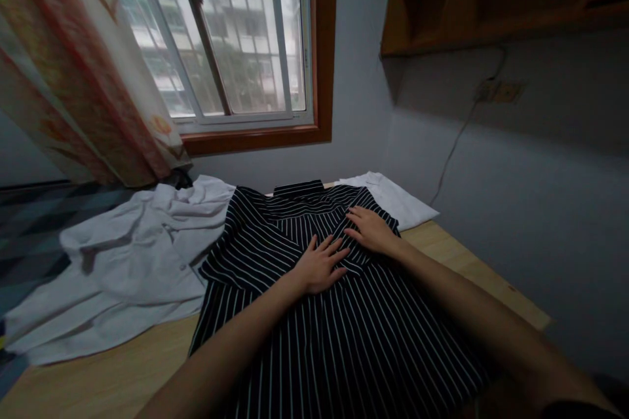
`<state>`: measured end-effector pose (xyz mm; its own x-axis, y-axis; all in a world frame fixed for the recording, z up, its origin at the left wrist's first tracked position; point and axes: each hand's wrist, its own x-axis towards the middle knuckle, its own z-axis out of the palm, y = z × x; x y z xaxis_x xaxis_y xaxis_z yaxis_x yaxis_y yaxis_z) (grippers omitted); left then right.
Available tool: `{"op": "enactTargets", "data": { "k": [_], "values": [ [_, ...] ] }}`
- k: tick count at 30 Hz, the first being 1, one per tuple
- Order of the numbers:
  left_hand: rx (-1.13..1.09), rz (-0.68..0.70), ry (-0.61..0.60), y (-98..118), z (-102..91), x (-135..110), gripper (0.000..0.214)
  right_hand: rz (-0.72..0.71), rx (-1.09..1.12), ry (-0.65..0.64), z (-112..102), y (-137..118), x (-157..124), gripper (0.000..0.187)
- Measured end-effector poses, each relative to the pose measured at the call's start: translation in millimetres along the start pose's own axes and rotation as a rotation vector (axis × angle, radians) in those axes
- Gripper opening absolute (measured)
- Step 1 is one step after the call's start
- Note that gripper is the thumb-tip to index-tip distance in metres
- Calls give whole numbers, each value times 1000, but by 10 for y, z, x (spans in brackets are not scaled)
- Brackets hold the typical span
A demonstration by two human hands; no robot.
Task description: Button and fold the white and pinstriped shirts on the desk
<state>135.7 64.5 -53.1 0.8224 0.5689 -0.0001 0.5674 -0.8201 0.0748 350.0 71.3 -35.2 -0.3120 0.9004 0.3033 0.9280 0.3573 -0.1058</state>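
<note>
A black shirt with thin white stripes (339,334) lies spread out before me, its collar (298,189) at the far end. Its sleeves are folded inward across the upper part. My left hand (320,264) rests flat on the middle of the shirt, fingers spread. Farther up and to the right, my right hand (369,229) lies palm down on the folded right side, its fingers extended. Neither hand grips the cloth.
A crumpled white shirt (142,255) lies on the left of the wooden table (113,366). Another white garment (393,200), flatter, sits at the back right. Behind are a window (236,46) and a patterned curtain (88,65). A wooden shelf (442,33) hangs at upper right, above a cable (455,147).
</note>
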Motion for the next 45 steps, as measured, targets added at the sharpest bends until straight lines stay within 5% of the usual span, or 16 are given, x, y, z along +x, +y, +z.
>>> {"op": "enactTargets", "data": {
  "k": [4,10,16,21,33,38,45],
  "values": [
    [-38,27,-19,-3,-1,-60,66,46,-151,-246,187,393,103,63],
    [-80,50,-38,-27,-20,-97,72,362,-133,-309,239,829,22,78],
    [-106,59,-32,-25,-12,-109,73,276,-149,-121,210,603,279,86],
    [-113,60,-37,-11,-37,-132,77,80,-93,-255,523,400,477,86],
    [-119,70,-33,-13,-9,-159,82,350,-110,-254,630,1137,714,82],
    [-103,66,-32,-5,-26,-152,79,336,-209,-209,510,935,690,67],
    [-323,-10,63,-10,-3,-110,56,265,-30,41,270,92,431,47]
  ]
}}
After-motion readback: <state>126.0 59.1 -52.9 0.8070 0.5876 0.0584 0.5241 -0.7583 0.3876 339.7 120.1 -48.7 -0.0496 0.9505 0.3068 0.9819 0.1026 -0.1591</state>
